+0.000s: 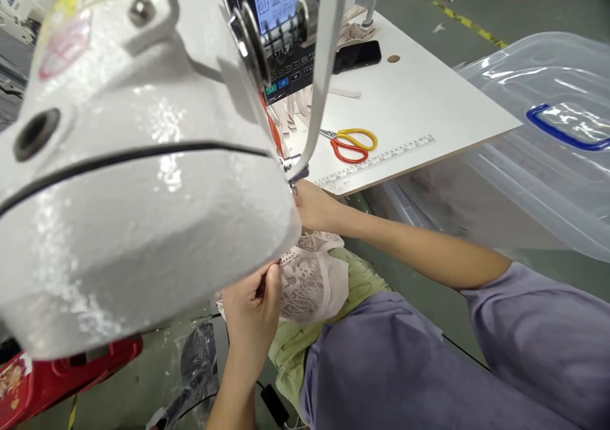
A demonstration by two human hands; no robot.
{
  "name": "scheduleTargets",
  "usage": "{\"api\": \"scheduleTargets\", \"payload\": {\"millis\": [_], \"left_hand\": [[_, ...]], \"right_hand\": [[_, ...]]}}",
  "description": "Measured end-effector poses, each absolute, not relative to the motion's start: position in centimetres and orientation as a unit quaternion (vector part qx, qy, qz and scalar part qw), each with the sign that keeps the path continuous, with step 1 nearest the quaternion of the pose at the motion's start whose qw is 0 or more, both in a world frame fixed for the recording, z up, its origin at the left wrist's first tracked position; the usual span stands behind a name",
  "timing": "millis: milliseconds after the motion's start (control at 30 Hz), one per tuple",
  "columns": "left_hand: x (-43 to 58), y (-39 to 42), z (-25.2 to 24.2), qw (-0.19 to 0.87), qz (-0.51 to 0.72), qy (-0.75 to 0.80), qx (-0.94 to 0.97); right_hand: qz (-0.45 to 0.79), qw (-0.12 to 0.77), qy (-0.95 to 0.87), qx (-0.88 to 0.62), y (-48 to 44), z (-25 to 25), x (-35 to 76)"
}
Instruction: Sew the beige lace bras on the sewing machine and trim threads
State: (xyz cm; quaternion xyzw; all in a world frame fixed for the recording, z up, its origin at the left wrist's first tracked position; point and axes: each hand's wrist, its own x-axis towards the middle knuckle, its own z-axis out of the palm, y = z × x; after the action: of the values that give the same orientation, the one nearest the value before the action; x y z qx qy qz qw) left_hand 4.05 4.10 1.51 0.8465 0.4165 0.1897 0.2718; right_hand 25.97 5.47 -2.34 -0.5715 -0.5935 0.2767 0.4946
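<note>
A big white sewing machine head (133, 163) fills the left of the view, very close to the camera. Just below its lower edge my left hand (252, 309) pinches the edge of a white lace garment piece (309, 284) that hangs over my lap. My right hand (314, 204) reaches in under the machine near the needle area, its fingers hidden behind the machine head. A white strap or tape (321, 74) runs down from above to the needle area.
A white table (429, 100) holds yellow and red scissors (352, 144), a printed ruler (381, 161) along its edge, a black phone (357, 55) and the machine's control panel (283, 30). A clear plastic bin (548, 138) with a blue handle stands right. A red object (57, 373) lies lower left.
</note>
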Motion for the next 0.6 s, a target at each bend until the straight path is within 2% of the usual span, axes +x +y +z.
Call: {"api": "scheduleTargets", "payload": {"millis": [600], "left_hand": [[3.6, 3.9, 0.3, 0.241, 0.218, 0.391, 0.861]], "right_hand": [[0.271, 0.496, -0.594, -0.573, 5.2, -2.1, 25.9]]}}
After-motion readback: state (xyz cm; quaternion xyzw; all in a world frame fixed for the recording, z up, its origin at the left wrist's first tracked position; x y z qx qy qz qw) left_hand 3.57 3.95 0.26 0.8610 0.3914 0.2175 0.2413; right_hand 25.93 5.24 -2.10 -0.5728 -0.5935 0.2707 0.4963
